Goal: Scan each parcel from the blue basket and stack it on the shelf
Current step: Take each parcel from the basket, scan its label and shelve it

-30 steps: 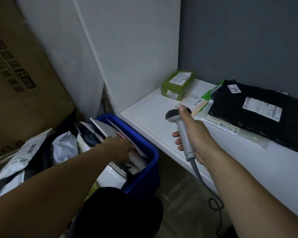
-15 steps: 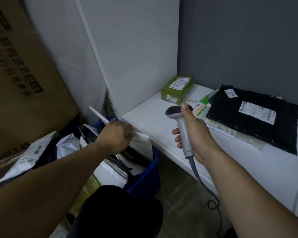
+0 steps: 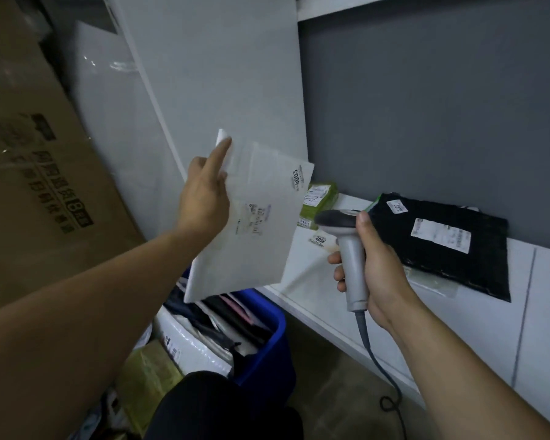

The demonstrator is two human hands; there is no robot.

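The left hand holds a flat white parcel up in the air above the blue basket. Its grip is on the parcel's left edge, with the forefinger stretched up along it, and the printed label faces the camera. The right hand has its grip closed round the handle of a scanner, whose head points toward the parcel from just beside its right edge. This parcel looks to be at the scanning step. Whether it has been read I cannot tell, as the label is blurred and no beam shows.

On the shelf lie a green parcel at the back and a black parcel resting on a pale flat one. There is also what seems to be a small parcel with a numbered sticker, partly hidden behind the scanner head. Those I judge done. The basket holds many more parcels, packed on edge, so most of the work is left: scan this one, lay it on the shelf, then go through the rest.
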